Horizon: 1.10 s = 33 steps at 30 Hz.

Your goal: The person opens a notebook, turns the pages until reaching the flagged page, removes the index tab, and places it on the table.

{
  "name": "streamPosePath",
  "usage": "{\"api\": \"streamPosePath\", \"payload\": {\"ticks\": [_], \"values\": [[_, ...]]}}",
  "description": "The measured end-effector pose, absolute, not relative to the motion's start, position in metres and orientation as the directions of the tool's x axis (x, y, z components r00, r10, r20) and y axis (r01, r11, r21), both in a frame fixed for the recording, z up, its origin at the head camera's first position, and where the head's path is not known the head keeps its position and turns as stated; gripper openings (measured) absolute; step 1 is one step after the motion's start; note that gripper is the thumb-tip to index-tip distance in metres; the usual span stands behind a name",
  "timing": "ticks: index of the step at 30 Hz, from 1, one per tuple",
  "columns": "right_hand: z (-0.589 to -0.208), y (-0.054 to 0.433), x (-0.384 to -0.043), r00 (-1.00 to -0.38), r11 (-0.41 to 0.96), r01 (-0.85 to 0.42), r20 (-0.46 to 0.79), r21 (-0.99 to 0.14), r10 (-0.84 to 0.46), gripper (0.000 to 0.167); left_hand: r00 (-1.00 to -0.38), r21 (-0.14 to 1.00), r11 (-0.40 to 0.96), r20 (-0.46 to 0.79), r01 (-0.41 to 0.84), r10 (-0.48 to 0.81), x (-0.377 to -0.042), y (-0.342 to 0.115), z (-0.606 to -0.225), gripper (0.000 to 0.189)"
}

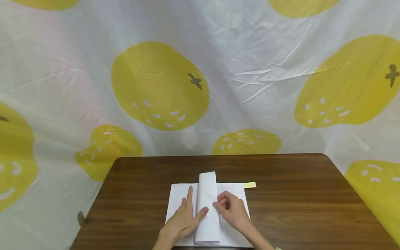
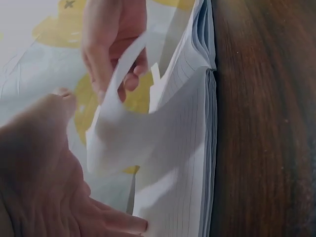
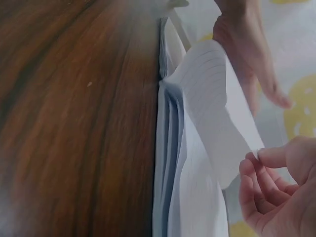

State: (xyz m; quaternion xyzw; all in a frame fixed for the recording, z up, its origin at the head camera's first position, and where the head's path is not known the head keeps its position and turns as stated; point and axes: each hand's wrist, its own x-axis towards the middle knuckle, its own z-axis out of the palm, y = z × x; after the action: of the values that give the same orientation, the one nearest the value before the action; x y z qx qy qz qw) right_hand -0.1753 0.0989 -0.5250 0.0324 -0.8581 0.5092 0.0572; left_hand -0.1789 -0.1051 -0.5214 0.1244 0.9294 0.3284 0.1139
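Observation:
An open notebook (image 1: 232, 222) with lined white pages lies on the table. One page (image 1: 207, 208) is lifted and curls over near the spine. My right hand (image 1: 232, 210) pinches the edge of this page between thumb and fingers, as the right wrist view also shows at the hand (image 3: 279, 185). On the left side of the notebook, my left hand (image 1: 182, 218) has its fingers straight and its thumb out beside the raised page. In the left wrist view the left hand (image 2: 44, 168) touches the paper with a fingertip.
A yellow sticky tab (image 1: 250, 185) sticks out from the notebook's upper right edge. The brown wooden table (image 1: 297, 201) extends to both sides. Behind it hangs a white cloth (image 1: 243, 93) printed with large yellow fruit.

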Motion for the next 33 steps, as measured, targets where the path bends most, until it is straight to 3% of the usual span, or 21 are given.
{"api": "streamPosePath", "payload": {"ticks": [7, 14, 20, 27, 30, 33], "values": [[-0.524, 0.089, -0.180, -0.979, 0.496, -0.201, 0.158, -0.845, -0.128, 0.005, -0.938, 0.648, 0.745, -0.136, 0.160, 0.320, -0.177, -0.103, -0.521, 0.124], [-0.520, 0.094, -0.181, -0.946, 0.601, -0.322, 0.215, -0.731, -0.244, 0.003, -0.921, 0.626, 0.743, -0.098, 0.236, 0.376, -0.180, -0.107, -0.525, 0.132], [-0.509, 0.104, -0.187, -0.972, 0.859, -0.233, 0.095, -0.457, -0.214, 0.050, -0.907, 0.618, 0.747, -0.128, 0.244, 0.402, -0.177, -0.111, -0.521, 0.138], [-0.499, 0.107, -0.214, -0.986, 0.975, -0.119, -0.092, -0.188, -0.138, 0.110, -0.933, 0.633, 0.752, -0.130, 0.183, 0.337, -0.169, -0.101, -0.519, 0.143], [-0.499, 0.108, -0.223, -0.976, 0.985, -0.127, -0.163, -0.120, -0.146, 0.116, -0.947, 0.621, 0.768, -0.128, 0.155, 0.295, -0.166, -0.096, -0.519, 0.145], [-0.499, 0.108, -0.228, -0.966, 0.987, -0.136, -0.207, -0.088, -0.152, 0.115, -0.963, 0.550, 0.812, -0.049, 0.195, 0.265, -0.165, -0.093, -0.520, 0.148]]}}
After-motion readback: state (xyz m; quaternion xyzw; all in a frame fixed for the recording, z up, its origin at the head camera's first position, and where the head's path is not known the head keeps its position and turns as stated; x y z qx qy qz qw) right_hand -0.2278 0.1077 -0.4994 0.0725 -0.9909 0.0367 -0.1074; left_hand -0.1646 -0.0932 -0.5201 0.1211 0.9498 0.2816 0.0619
